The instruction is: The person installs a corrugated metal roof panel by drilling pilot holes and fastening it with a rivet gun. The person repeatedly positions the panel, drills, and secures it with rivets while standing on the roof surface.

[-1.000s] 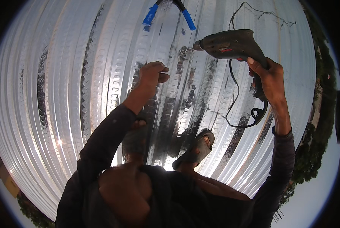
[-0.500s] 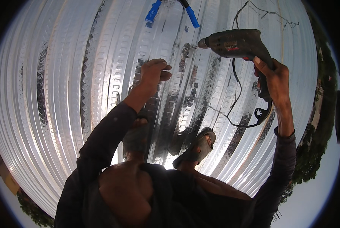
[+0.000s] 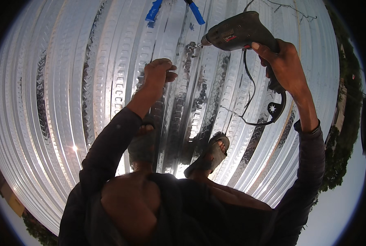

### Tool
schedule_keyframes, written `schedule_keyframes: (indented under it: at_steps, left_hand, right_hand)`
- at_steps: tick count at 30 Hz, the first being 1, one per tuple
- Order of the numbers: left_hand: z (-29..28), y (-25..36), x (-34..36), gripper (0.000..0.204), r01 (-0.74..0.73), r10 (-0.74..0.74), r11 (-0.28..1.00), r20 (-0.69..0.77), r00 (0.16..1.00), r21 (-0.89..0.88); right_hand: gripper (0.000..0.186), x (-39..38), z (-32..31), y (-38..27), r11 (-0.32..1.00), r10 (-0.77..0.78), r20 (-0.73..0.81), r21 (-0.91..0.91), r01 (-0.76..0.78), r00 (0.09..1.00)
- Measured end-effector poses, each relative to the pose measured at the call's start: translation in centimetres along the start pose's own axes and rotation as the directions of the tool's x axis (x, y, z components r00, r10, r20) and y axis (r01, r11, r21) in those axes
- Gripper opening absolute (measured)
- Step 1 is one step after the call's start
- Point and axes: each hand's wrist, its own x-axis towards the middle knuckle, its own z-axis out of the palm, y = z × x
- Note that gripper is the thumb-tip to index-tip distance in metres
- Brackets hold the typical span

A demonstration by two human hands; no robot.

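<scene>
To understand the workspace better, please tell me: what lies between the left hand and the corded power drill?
In the head view, only ribbed metal sheeting with dark patches shows between the left hand and the corded power drill.

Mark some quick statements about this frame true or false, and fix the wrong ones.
1. The right hand holds a drill. True.
2. The left hand grips the drill too. False: it is apart from the drill; whether it holds something small cannot be told.
3. The drill's body is bright yellow. False: it is dark.
4. The blue handles at the top edge are left of the drill in the picture. True.
5. The right foot is bare. False: it wears a sandal.
6. The sheeting underfoot is shiny and ribbed. True.
</scene>
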Motion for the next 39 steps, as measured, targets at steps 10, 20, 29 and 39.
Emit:
schedule_keyframes:
  at_steps: [10, 20, 29, 39]
  left_hand:
    - [12.6, 12.1, -0.1, 0.032, -0.876, 0.765, 0.480, 0.512, 0.390, -0.049]
    - [16.6, 13.8, 0.3, 0.030, -0.845, 0.649, 0.493, 0.558, 0.516, 0.208]
    - [16.9, 14.4, 0.8, 0.029, -0.876, 0.698, 0.442, 0.539, 0.471, 0.194]
    - [17.0, 15.1, 2.7, 0.026, -0.990, 0.823, -0.043, 0.567, 0.041, 0.135]
  right_hand:
    - [0.054, -0.3, 1.0, 1.4, 0.916, -0.382, 0.142, -0.072, 0.394, 0.913]
    - [0.068, -0.2, 0.4, 0.5, 0.956, -0.211, 0.213, 0.249, 0.155, 0.954]
    - [0.065, -0.5, 0.5, -0.2, 0.967, -0.162, 0.167, 0.224, 0.123, 0.972]
    - [0.052, -1.7, 0.6, -2.1, 0.978, -0.143, 0.065, 0.163, 0.131, 0.988]
